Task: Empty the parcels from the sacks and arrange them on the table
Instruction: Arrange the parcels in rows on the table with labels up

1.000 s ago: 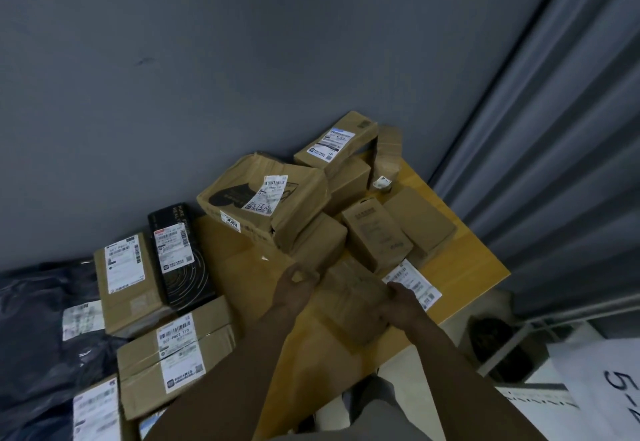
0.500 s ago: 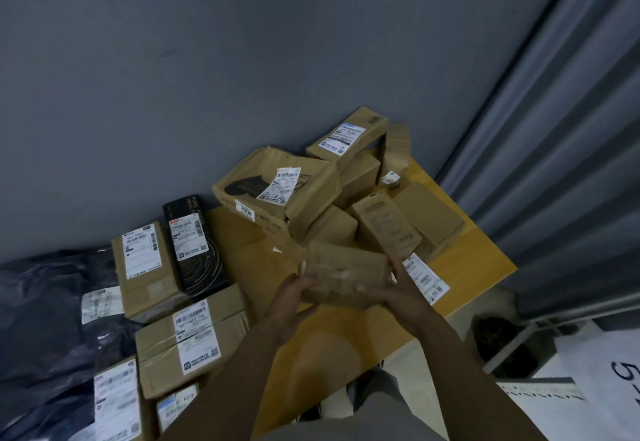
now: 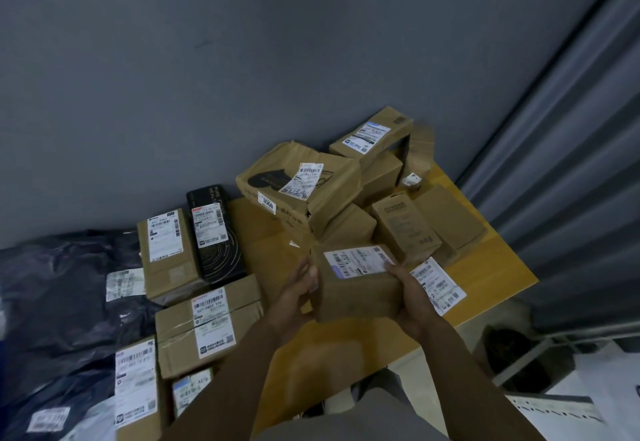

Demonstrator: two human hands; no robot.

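Observation:
I hold a small brown cardboard parcel (image 3: 358, 286) with a white label on top, above the wooden table (image 3: 491, 278). My left hand (image 3: 296, 293) grips its left end and my right hand (image 3: 410, 297) grips its right end. Behind it lies a loose heap of brown boxes, topped by a crumpled large box (image 3: 301, 188) marked 3008. To the left, labelled boxes lie in neat rows: a tall brown box (image 3: 166, 253), a black box (image 3: 214, 236) and a taped box (image 3: 207, 326). Dark plastic mailer bags (image 3: 65, 302) cover the far left.
A grey wall stands behind the table and a grey curtain (image 3: 571, 129) hangs at the right. A loose white label (image 3: 438, 285) lies on the table by my right hand. Below the table's right edge are a dark bag (image 3: 512, 347) and a white sack on the floor.
The parcel has been lifted off the table and turned in both hands, so its white label now faces up. The view has shifted slightly left and closer.

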